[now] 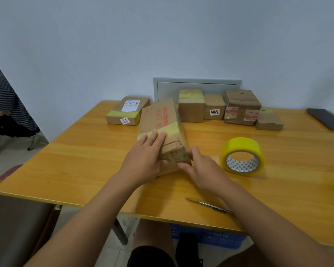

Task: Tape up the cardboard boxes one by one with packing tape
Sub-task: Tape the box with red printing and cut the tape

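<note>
A long cardboard box (162, 130) is held tilted on the wooden table (85, 160), near its middle. The left hand (145, 157) is laid flat on the box, fingers straight and pressed over a strip of yellow tape (170, 128). The box's near corner is pinched by the right hand (199, 166), thumb and fingers curled against it. A tape roll (242, 155) is stood just beside, to the right.

An orange wooden surface (96, 170) is seen. A long cardboard box (162, 132) lies at its middle, and a yellow tape roll (242, 155) stands just beside it to the right. Scissors (208, 205) are placed near the front edge. Five smaller boxes (191, 105) are lined along the back, and a dark phone (326, 118) lies at the far right.
</note>
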Available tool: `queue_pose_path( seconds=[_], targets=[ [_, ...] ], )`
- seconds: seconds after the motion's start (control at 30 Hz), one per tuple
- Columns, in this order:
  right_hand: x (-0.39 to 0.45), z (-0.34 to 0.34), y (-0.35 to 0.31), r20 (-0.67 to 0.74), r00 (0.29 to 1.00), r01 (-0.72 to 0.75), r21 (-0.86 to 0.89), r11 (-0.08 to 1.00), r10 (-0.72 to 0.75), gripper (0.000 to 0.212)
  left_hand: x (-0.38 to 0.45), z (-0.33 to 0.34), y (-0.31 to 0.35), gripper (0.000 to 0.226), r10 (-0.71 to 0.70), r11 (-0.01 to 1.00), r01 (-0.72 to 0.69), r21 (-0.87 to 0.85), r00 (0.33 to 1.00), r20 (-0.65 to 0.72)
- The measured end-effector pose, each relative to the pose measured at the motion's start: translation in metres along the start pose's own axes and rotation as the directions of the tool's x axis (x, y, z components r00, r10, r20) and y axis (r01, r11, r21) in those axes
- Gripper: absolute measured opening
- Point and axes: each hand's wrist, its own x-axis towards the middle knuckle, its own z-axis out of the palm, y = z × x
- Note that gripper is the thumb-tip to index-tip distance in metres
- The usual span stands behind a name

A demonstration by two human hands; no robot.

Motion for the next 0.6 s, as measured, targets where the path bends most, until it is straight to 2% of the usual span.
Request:
queue_pose_path(
  seconds=[0.1,0.27,0.37,0.5,0.6],
  targets=[
    [0.006,0.004,-0.003,0.027,1.0,-0.006,-0.154,0.988,0.01,0.041,0.009,0.002,0.0,0.084,0.034,0.987,-0.039,0.158,0.999,0.035],
    [0.014,0.007,-0.003,0.027,1.0,-0.007,-0.198,0.98,0.013,0.036,0.024,0.009,-0.006,0.075,0.036,0.949,-0.055,0.309,0.997,0.068],
    [0.019,0.003,-0.009,0.0,1.0,0.021,-0.151,0.988,-0.021,0.043,0.028,0.01,-0.011,0.074,0.016,0.96,-0.009,0.279,1.0,-0.022],
    [0.023,-0.003,-0.012,-0.007,1.0,0.016,-0.164,0.986,-0.017,0.063,0.025,0.03,-0.012,0.072,0.131,0.954,-0.062,0.293,0.965,-0.226],
    [0.026,-0.009,-0.012,-0.066,0.995,0.064,-0.139,0.988,-0.074,0.067,0.028,0.047,-0.016,0.074,0.136,0.955,-0.064,0.288,0.962,-0.237]
  ],
)
